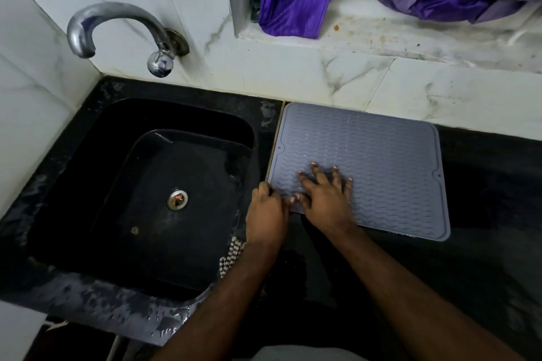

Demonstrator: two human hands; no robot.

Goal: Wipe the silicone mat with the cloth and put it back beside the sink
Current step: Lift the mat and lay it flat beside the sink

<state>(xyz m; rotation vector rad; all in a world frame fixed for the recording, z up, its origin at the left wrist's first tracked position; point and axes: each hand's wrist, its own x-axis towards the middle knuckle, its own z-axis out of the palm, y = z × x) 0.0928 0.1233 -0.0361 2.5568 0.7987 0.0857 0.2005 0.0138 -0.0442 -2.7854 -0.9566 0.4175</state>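
We judge that the step in hand is either the very start or the very end: the grey silicone mat (378, 161) lies flat on the black counter (484, 243), just right of the black sink (146, 184) and against the tiled wall at the far side, so it is already in its place beside the sink. Our right hand (325, 196) rests on the near left part of the mat with the fingers spread and nearly straight, pressing the surface and holding nothing. Our left hand (268, 208) is at the near left corner of the mat, with fingers curled; it seems to pinch the edge there, but we cannot tell this surely. A checkered cloth (231, 255) shows a little under the left forearm, at the near right rim of the sink, and no hand holds it. If wiping is not yet done, the next move calls for taking this cloth.
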